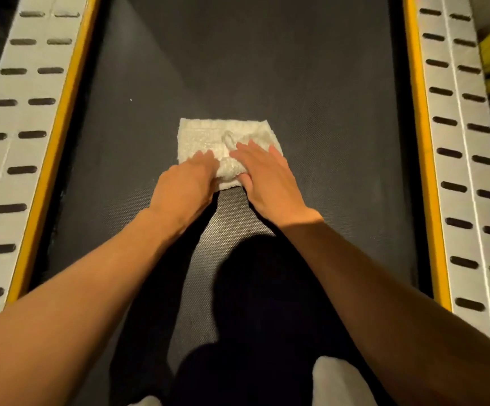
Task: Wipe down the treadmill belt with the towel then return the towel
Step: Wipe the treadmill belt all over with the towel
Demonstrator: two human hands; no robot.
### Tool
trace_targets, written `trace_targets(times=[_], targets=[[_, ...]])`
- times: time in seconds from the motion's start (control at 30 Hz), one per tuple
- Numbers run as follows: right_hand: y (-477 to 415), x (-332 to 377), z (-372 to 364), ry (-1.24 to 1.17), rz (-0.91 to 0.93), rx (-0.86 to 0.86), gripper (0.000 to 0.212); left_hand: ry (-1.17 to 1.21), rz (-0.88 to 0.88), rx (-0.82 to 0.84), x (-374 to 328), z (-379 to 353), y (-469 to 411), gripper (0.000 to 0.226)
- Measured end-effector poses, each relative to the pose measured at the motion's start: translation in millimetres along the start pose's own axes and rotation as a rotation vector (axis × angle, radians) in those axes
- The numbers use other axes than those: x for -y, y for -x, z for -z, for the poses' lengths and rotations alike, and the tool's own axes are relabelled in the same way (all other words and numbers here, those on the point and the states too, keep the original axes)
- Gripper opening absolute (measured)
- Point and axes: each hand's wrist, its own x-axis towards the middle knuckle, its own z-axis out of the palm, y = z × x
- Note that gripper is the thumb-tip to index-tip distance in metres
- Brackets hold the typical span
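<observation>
A small white terry-cloth towel (226, 145), folded into a rough rectangle, lay flat near the middle of the dark grey textured treadmill belt (311, 83). The person's left hand (183, 187) rested palm down on the towel's near left corner, fingers together and slightly curled, pressing rather than gripping. The right hand (267, 177) lay palm down on the towel's near right part, fingers extended and loosely spread, the thumb touching the towel's near edge. Neither hand enclosed the cloth; both pressed it against the belt. A small fabric loop (228, 139) stood on the towel's upper surface, just beyond the fingertips of the right hand.

Both bare forearms reached forward from the near corners of the view. A yellow strip (62, 118) bordered the belt on the left and another (422, 118) on the right. Outside each strip ran a pale grey side rail (9, 118) marked with rows of dark oval slots. The person's dark shadow fell on the belt between the arms.
</observation>
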Motion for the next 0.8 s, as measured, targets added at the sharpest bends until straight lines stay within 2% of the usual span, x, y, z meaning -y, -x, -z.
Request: trace_targets(times=[0.13,0.23,0.37,0.5,0.6,0.7,0.8], targets=[[45,-10,0,0.065,0.051,0.035,0.047,-0.039,-0.205,0.009,-8,-19,40,0.023],[39,-25,6,0.069,0.086,0.048,0.044,-0.074,-0.244,0.079,-5,-12,27,0.032],[14,-32,15,0.06,-0.055,-0.028,0.045,-0.214,-0.243,0.152,-18,3,-30,0.026],[44,-24,9,0.065,-0.161,-0.081,0.045,-0.399,-0.41,0.211,-47,7,-31,0.024],[66,-25,8,0.061,-0.13,-0.077,0.046,-0.434,-0.534,0.264,-48,6,-7,0.031],[53,-37,19,0.074,-0.102,-0.029,0.046,-0.349,-0.506,0.33,-45,18,-19,0.034],[34,-50,27,0.073,-0.144,-0.059,0.045,-0.263,-0.372,0.362,-53,25,-47,0.031]])
